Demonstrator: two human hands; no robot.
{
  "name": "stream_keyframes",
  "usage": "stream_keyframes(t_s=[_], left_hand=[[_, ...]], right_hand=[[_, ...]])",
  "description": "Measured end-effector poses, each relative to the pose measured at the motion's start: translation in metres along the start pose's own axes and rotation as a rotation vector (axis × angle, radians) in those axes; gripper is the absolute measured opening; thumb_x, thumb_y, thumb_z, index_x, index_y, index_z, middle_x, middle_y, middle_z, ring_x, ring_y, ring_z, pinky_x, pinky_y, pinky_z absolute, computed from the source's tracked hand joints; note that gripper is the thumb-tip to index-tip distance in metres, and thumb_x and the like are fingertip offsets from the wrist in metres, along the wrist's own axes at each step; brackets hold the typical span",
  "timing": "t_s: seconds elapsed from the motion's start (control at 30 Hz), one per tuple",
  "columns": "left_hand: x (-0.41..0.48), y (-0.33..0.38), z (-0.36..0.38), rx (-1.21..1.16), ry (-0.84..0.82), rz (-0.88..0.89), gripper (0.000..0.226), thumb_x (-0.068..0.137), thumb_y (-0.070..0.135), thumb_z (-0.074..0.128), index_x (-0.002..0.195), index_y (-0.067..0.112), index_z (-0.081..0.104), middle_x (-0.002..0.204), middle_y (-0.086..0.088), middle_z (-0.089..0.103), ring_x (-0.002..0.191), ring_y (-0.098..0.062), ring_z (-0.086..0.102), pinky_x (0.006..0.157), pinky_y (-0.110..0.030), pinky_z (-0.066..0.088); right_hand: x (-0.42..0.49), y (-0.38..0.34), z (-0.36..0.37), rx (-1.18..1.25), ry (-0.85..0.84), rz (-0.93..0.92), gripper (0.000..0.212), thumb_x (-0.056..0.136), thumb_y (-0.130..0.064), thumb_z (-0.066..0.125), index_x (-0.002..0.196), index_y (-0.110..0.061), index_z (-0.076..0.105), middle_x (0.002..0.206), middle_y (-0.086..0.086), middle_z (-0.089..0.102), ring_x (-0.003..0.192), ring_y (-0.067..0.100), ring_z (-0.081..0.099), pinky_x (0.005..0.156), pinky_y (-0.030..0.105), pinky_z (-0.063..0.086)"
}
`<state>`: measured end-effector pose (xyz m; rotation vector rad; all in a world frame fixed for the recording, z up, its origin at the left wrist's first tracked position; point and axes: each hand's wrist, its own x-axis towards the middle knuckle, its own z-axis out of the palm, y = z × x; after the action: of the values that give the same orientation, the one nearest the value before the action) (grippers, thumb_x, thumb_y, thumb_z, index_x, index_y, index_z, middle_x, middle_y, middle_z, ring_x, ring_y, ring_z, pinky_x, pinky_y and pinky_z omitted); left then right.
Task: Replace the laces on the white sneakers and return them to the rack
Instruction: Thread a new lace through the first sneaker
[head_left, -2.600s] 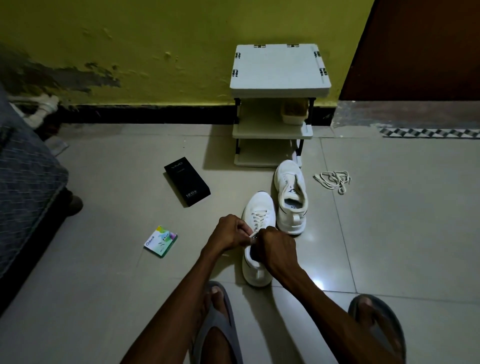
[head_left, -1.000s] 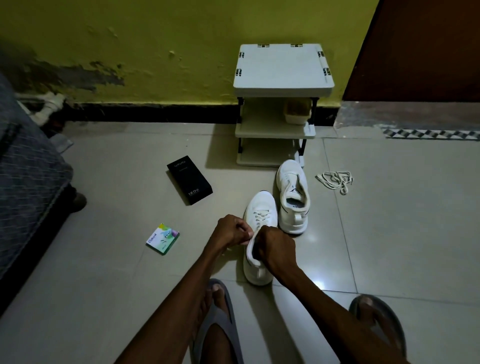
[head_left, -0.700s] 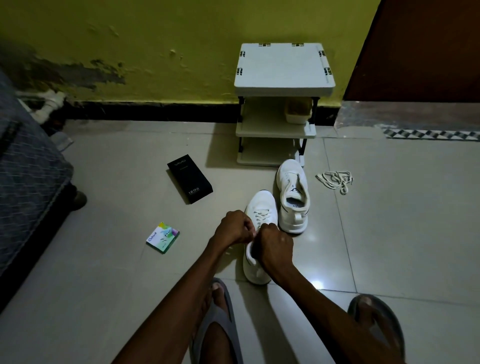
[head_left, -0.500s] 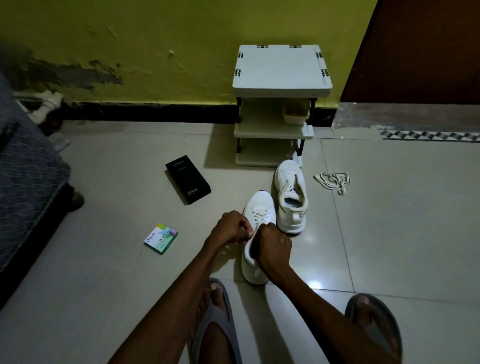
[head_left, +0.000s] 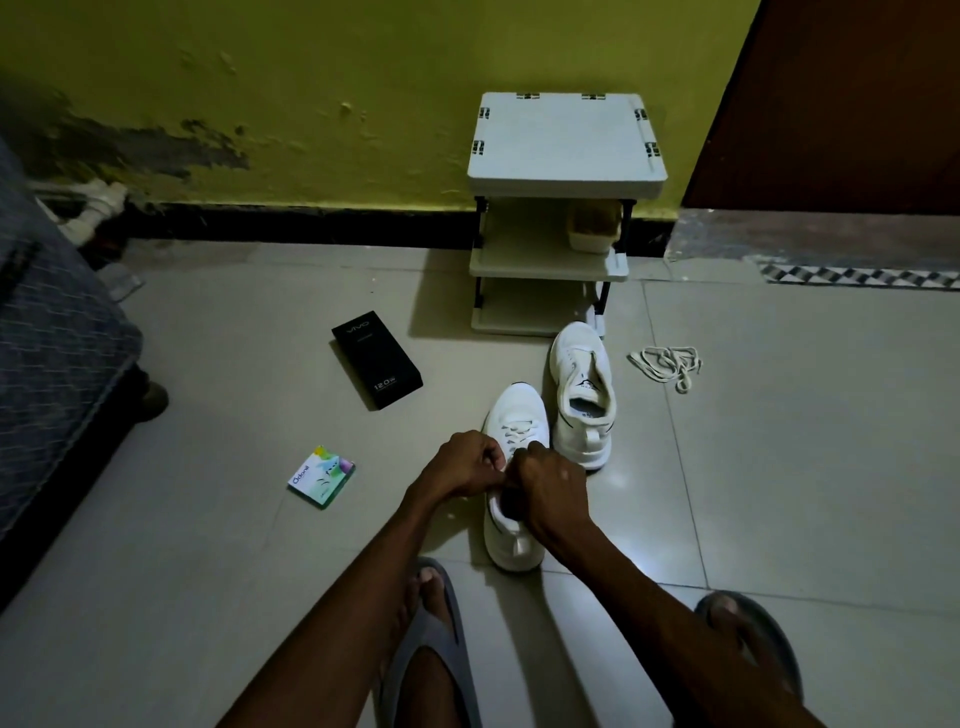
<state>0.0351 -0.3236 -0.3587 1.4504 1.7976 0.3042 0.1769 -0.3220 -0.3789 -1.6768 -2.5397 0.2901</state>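
While the left hand (head_left: 466, 463) and right hand (head_left: 551, 487) are pinching the limp, light lace (head_left: 519, 430) between curled fingers (head_left: 489, 458), its stiffer tips are probably offering surer purchase.

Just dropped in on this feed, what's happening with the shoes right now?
A person's left hand and right hand both pinch the lace of the near white sneaker, whose lower rows are already laced. The second sneaker stands beside it, apparently unlaced, in front of the rack. A loose bundle of laces lies on the floor to the right.
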Motion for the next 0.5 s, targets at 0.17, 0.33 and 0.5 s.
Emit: stream_keyframes(t_s=[0.17,0.33,0.5], left_hand=[[0.001,-0.001,-0.005,-0.037,-0.043,0.000,0.013,0.072,0.007,0.073,0.079,0.018,0.073,0.082,-0.002,0.071,0.078,-0.016,0.066,0.073,-0.025,0.053],[0.000,-0.001,-0.002,-0.087,0.027,-0.035,0.017,0.065,0.004,0.077,0.075,0.018,0.075,0.073,0.003,0.070,0.072,-0.013,0.067,0.078,-0.029,0.059],[-0.002,-0.004,0.007,-0.127,0.123,-0.097,0.014,0.062,0.016,0.084,0.073,0.020,0.077,0.073,0.007,0.073,0.076,-0.010,0.070,0.080,-0.026,0.058]], right_hand=[[0.003,0.002,0.001,-0.020,0.020,-0.023,0.026,0.046,-0.026,0.079,0.063,-0.015,0.063,0.063,0.004,0.061,0.053,0.026,0.060,0.048,0.023,0.027],[-0.002,0.008,-0.011,0.143,-0.012,-0.043,0.020,0.063,-0.028,0.075,0.079,-0.017,0.068,0.083,0.002,0.067,0.071,0.025,0.065,0.055,0.023,0.030],[-0.003,0.001,-0.006,0.095,-0.001,-0.015,0.025,0.075,-0.033,0.068,0.093,-0.016,0.066,0.094,0.005,0.068,0.081,0.027,0.066,0.059,0.026,0.034]])
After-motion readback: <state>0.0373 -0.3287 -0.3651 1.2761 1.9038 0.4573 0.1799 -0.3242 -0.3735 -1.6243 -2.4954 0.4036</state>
